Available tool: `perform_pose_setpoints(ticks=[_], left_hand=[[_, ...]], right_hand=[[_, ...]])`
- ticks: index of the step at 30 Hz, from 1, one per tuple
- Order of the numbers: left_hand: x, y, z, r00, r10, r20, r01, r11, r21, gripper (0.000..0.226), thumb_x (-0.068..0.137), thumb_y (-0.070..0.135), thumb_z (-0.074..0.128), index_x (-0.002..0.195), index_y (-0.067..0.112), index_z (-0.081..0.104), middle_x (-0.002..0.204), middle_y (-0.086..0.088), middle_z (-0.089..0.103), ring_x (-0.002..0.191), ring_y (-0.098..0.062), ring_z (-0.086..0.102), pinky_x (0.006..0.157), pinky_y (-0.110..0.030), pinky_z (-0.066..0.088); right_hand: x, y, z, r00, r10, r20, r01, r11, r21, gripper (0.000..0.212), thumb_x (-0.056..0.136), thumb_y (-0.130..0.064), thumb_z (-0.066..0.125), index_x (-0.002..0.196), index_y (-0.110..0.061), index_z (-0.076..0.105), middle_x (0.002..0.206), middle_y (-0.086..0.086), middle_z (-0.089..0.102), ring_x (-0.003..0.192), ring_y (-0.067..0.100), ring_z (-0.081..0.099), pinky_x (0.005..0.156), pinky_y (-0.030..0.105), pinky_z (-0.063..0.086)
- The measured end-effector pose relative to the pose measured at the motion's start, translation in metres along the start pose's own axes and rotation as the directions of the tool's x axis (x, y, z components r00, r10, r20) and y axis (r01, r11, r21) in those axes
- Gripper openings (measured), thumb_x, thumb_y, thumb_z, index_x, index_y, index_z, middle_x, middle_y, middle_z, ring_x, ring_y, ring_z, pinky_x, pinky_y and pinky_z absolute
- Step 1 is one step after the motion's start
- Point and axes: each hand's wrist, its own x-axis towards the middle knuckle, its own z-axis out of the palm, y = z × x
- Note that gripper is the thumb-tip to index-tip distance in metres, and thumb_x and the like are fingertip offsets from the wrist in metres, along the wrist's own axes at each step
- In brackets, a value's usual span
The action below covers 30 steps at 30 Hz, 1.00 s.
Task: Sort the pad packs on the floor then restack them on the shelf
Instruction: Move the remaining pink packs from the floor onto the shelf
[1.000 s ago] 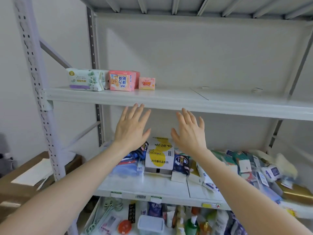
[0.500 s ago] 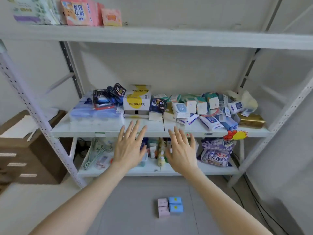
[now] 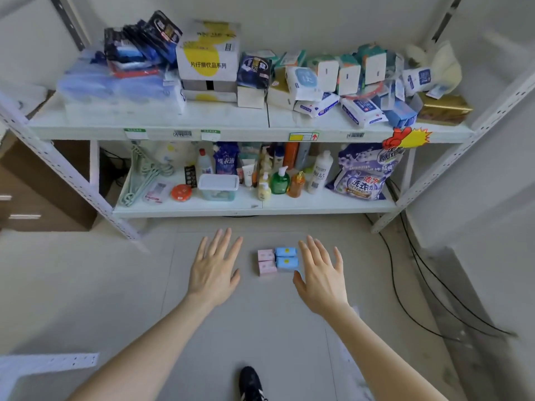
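Two pink pad packs (image 3: 266, 262) and two blue pad packs (image 3: 286, 258) lie side by side in a small block on the grey floor in front of the shelf. My left hand (image 3: 214, 270) is stretched out flat to the left of the block, fingers straight, holding nothing. To the right of the block my right hand (image 3: 321, 273) is spread the same way, its thumb near the lower blue pack. Neither hand touches the packs.
The white metal shelf (image 3: 249, 131) stands behind the packs, its middle level crowded with boxes and packets, its lowest level with bottles and a detergent bag (image 3: 362, 175). A brown cardboard box (image 3: 34, 192) stands left. Black cables (image 3: 411, 285) trail on the right. A shoe (image 3: 252, 383) shows below.
The view has tilted down from the upper shelf to the floor. Both hands dropped from shelf height to either side of the pad packs.
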Motion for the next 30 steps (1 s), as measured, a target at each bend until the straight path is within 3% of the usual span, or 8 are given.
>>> perform_pose_setpoints(ticks=[3, 8, 15, 20, 25, 30], left_hand=[[0.002, 0.003, 0.033, 0.999, 0.007, 0.053, -0.007, 1.0, -0.001, 0.081, 0.062, 0.033, 0.082, 0.135, 0.013, 0.054, 0.141, -0.018, 0.05, 0.13, -0.035, 0.048, 0.109, -0.049, 0.022], [0.035, 0.01, 0.091, 0.987, 0.007, 0.159, -0.003, 1.0, -0.028, 0.08, 0.062, 0.034, 0.082, 0.134, 0.014, 0.055, 0.139, -0.016, 0.052, 0.129, -0.034, 0.05, 0.105, -0.053, 0.037], [0.113, 0.011, 0.197, 0.966, -0.017, 0.257, 0.028, 0.999, -0.039, 0.077, 0.072, 0.037, 0.075, 0.141, 0.016, 0.048, 0.144, -0.014, 0.048, 0.132, -0.032, 0.046, 0.109, -0.051, 0.034], [0.147, 0.009, 0.283, 0.942, -0.031, 0.335, 0.06, 0.995, -0.078, 0.075, 0.073, 0.035, 0.074, 0.141, 0.016, 0.047, 0.145, -0.013, 0.047, 0.133, -0.033, 0.045, 0.109, -0.051, 0.032], [0.165, -0.002, 0.377, 0.914, -0.014, 0.405, 0.058, 0.994, -0.096, 0.075, 0.077, 0.034, 0.071, 0.144, 0.017, 0.042, 0.148, -0.013, 0.043, 0.137, -0.032, 0.041, 0.112, -0.05, 0.027], [0.185, -0.018, 0.473, 0.898, 0.001, 0.44, 0.049, 0.994, -0.103, 0.072, 0.087, 0.036, 0.058, 0.15, 0.019, 0.028, 0.157, -0.01, 0.027, 0.145, -0.029, 0.025, 0.117, -0.046, 0.014]], right_hand=[[0.0, 0.013, 0.031, 0.995, 0.02, 0.093, -0.023, 0.999, 0.033, 0.064, 0.094, -0.039, 0.045, 0.151, -0.017, 0.024, 0.159, 0.005, 0.021, 0.147, 0.022, 0.019, 0.117, 0.05, 0.009], [0.029, 0.037, 0.086, 0.983, 0.043, 0.176, -0.057, 0.995, 0.079, 0.065, 0.094, -0.039, 0.044, 0.151, -0.017, 0.023, 0.16, 0.005, 0.02, 0.147, 0.022, 0.016, 0.117, 0.051, 0.006], [0.093, 0.069, 0.198, 0.951, 0.059, 0.304, -0.098, 0.989, 0.115, 0.066, 0.09, -0.038, 0.046, 0.148, -0.012, 0.031, 0.156, 0.007, 0.029, 0.144, 0.024, 0.028, 0.115, 0.053, 0.015], [0.123, 0.081, 0.29, 0.933, 0.028, 0.358, -0.061, 0.995, 0.08, 0.065, 0.076, -0.039, 0.067, 0.132, -0.008, 0.055, 0.137, 0.011, 0.055, 0.126, 0.027, 0.054, 0.099, 0.057, 0.042], [0.147, 0.08, 0.38, 0.924, 0.001, 0.382, -0.033, 0.996, 0.077, 0.068, 0.077, -0.04, 0.07, 0.134, -0.01, 0.052, 0.14, 0.011, 0.053, 0.128, 0.028, 0.051, 0.103, 0.056, 0.037], [0.168, 0.075, 0.475, 0.92, -0.032, 0.391, 0.004, 0.997, 0.071, 0.074, 0.064, -0.041, 0.08, 0.127, -0.008, 0.06, 0.13, 0.012, 0.061, 0.119, 0.027, 0.059, 0.094, 0.055, 0.046]])
